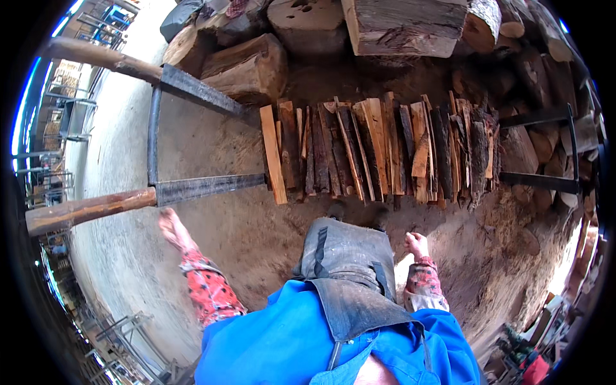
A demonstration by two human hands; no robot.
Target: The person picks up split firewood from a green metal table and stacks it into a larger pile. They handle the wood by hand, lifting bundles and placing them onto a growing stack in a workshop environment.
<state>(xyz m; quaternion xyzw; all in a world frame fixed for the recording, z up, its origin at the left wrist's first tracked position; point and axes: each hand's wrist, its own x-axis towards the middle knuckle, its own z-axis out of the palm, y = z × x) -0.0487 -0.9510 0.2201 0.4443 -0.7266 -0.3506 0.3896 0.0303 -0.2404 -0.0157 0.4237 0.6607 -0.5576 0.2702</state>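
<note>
A long metal carrying frame [212, 186] lies across in front of me, with a row of split firewood [378, 147] laid side by side over its rails. Two round wooden handles [96, 210] stick out from its left end. My left hand [176, 231] is just below the nearer handle's metal socket, apart from it, fingers loosely extended and holding nothing. My right hand [417, 246] hangs right of my dark apron [346, 253], below the firewood; its fingers are curled in and nothing shows in them.
Big cut logs [247, 67] and a squared wood block [407, 25] are piled beyond the frame. More logs [545, 141] stack up on the right. Metal racks [77, 119] stand along the far left. A red item [534, 372] lies among clutter at lower right.
</note>
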